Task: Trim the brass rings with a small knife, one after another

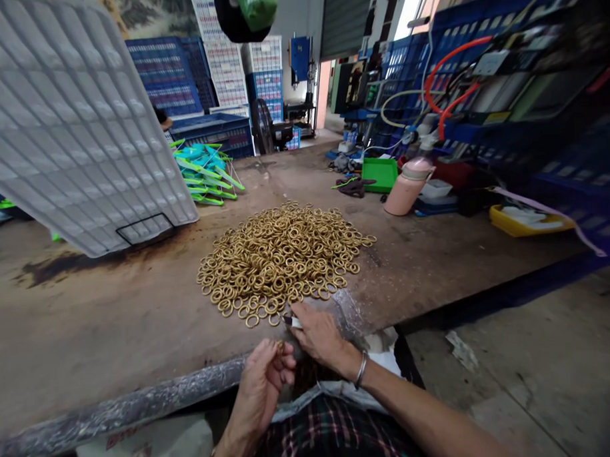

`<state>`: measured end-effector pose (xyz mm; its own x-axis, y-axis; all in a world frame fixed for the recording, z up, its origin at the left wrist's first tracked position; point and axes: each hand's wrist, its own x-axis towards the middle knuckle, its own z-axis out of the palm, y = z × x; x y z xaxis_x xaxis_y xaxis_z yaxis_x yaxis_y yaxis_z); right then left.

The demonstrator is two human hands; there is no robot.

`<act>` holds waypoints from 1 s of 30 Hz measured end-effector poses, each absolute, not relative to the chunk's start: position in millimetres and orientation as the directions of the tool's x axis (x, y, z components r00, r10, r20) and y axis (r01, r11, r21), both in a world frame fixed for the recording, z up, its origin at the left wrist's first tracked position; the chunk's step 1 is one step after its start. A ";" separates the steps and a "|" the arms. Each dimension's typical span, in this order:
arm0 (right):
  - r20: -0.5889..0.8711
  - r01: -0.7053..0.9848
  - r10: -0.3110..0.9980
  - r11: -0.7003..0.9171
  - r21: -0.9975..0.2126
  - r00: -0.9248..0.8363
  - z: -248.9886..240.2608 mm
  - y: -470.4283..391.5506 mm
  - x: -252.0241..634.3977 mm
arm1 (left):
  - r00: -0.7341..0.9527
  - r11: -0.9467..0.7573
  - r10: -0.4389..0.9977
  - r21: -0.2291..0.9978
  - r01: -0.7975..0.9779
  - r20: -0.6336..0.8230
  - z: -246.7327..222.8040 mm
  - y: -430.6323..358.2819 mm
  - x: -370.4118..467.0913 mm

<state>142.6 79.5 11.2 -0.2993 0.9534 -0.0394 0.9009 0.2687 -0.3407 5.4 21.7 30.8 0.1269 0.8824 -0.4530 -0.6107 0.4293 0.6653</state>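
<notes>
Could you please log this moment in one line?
golden rings: piled on table | left hand: curled, contents unclear | right hand: at rings' edge

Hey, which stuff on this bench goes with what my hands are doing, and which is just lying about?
In use:
gold-coloured rings, piled by your right hand
small dark-and-white item in that hand's fingers
left hand, contents unclear

Seemingly just lying about:
pink bottle
green tray
yellow tray
</notes>
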 end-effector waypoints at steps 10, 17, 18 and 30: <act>-0.034 0.908 0.957 0.260 -0.329 -0.287 5.4 80.3 138.5 | 0.179 0.501 0.778 0.422 -0.756 -0.602 19.5 30.6 -11.5; -0.022 0.659 0.949 0.203 -0.724 -0.316 20.5 84.1 149.2 | 0.022 0.392 0.901 0.790 -0.472 -0.434 22.4 39.1 -0.6; -0.036 0.584 0.942 0.178 -0.792 -0.335 24.3 84.5 149.9 | -0.013 0.350 0.924 0.858 -0.375 -0.382 22.6 40.7 0.6; -0.207 0.180 0.910 -0.150 -0.972 -0.359 30.2 77.8 140.9 | -0.057 0.226 0.972 0.974 -0.004 -0.226 26.8 41.8 4.1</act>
